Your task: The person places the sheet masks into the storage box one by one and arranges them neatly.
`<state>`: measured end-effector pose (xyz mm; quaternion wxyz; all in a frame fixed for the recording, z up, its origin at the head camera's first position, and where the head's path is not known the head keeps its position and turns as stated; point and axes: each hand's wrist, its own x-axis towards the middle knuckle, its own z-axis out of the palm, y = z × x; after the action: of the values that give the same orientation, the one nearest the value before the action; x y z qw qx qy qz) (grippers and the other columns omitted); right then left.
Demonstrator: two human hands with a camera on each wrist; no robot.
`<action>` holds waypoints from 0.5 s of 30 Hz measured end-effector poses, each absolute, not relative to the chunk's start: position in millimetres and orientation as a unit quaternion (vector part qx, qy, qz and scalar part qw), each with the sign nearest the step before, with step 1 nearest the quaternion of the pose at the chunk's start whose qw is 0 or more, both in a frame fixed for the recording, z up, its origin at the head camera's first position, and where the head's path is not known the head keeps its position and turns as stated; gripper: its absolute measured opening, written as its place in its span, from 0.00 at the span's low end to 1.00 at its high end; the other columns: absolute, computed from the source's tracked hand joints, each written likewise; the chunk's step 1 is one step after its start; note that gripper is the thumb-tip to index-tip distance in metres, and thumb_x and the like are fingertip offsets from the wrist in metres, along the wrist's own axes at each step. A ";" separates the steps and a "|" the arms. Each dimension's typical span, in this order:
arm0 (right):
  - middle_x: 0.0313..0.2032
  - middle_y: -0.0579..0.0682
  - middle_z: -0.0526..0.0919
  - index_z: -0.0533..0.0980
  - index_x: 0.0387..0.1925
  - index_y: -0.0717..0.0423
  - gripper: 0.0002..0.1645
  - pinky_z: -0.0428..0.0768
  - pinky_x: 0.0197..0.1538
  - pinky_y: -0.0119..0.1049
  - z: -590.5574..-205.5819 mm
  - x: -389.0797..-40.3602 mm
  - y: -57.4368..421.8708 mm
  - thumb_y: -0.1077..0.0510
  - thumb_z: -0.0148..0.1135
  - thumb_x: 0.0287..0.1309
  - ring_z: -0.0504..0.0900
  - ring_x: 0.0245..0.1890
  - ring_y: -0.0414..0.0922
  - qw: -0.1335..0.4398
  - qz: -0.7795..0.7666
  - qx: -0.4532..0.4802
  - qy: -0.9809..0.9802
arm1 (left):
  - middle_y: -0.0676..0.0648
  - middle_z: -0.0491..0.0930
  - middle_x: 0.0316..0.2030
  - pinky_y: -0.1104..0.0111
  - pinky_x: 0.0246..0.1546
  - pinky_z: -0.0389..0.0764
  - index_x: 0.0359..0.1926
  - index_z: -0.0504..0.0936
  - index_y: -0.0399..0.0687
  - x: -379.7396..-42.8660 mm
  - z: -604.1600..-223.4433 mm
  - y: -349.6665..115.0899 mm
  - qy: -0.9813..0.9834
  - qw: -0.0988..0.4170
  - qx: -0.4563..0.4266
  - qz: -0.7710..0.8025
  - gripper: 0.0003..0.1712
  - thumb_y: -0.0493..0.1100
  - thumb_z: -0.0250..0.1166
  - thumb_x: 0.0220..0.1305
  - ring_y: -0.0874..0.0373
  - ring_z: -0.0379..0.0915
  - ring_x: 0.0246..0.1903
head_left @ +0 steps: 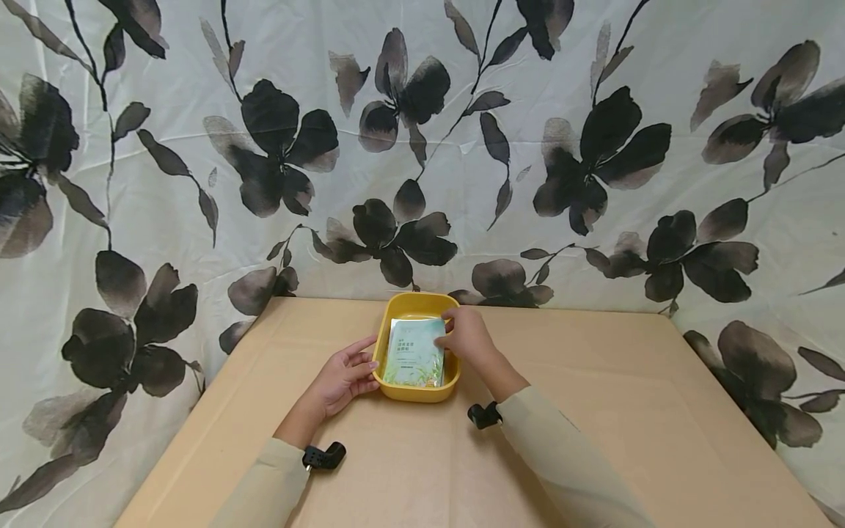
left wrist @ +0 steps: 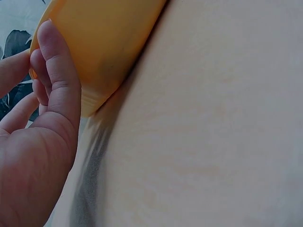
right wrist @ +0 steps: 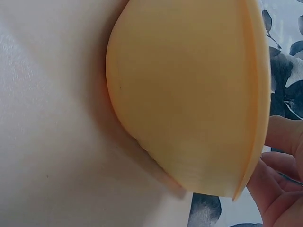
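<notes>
In the head view a yellow plastic tray point(head_left: 417, 396) with rounded corners sits at the far part of the table. Inside it lies a pale blue-green printed packet point(head_left: 414, 356) with small lettering and a leafy pattern. My left hand point(head_left: 343, 378) holds the tray's left side, its fingertips at the rim. The left wrist view shows the tray's outer wall point(left wrist: 109, 42) beside those fingers. From the right, my right hand point(head_left: 467, 337) reaches over the rim and pinches the packet's right edge. In the right wrist view the tray wall point(right wrist: 189, 94) partly hides that hand's fingers.
The tan table point(head_left: 396, 469) extends around the tray. A white cloth point(head_left: 488, 198) with dark flowers hangs behind it, close to the table's far edge. Each wrist wears a black band-mounted device point(head_left: 323, 456).
</notes>
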<state>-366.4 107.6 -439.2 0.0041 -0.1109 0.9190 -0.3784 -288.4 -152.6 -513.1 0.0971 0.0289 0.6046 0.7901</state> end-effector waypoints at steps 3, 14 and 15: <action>0.42 0.55 0.83 0.80 0.59 0.60 0.32 0.89 0.44 0.35 -440.5 -366.5 109.5 0.63 0.80 0.51 0.80 0.38 0.48 -0.001 -0.381 -0.111 0.918 | 0.43 0.73 0.50 0.68 0.39 0.89 0.80 0.57 0.47 -289.0 -513.3 -152.8 0.605 0.098 0.032 0.789 0.41 0.29 0.60 0.71 0.61 0.81 0.32; 0.42 0.55 0.84 0.83 0.53 0.62 0.26 0.89 0.50 0.38 -438.9 -360.9 118.5 0.62 0.79 0.51 0.80 0.41 0.49 -0.017 -0.396 -0.116 0.911 | 0.47 0.74 0.47 0.69 0.38 0.89 0.80 0.56 0.46 -290.3 -513.4 -152.4 0.601 0.101 0.037 0.792 0.41 0.30 0.61 0.71 0.62 0.81 0.31; 0.42 0.54 0.84 0.84 0.53 0.61 0.25 0.89 0.50 0.38 -439.4 -360.3 120.7 0.62 0.79 0.51 0.81 0.41 0.49 -0.020 -0.404 -0.117 0.907 | 0.47 0.74 0.47 0.68 0.39 0.89 0.80 0.56 0.46 -290.4 -513.7 -152.6 0.602 0.101 0.036 0.792 0.41 0.30 0.61 0.71 0.61 0.81 0.31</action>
<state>-360.3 120.7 -439.4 -0.0200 -0.1172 0.9068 -0.4044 -290.4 -152.6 -513.7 0.1012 0.0356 0.6015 0.7916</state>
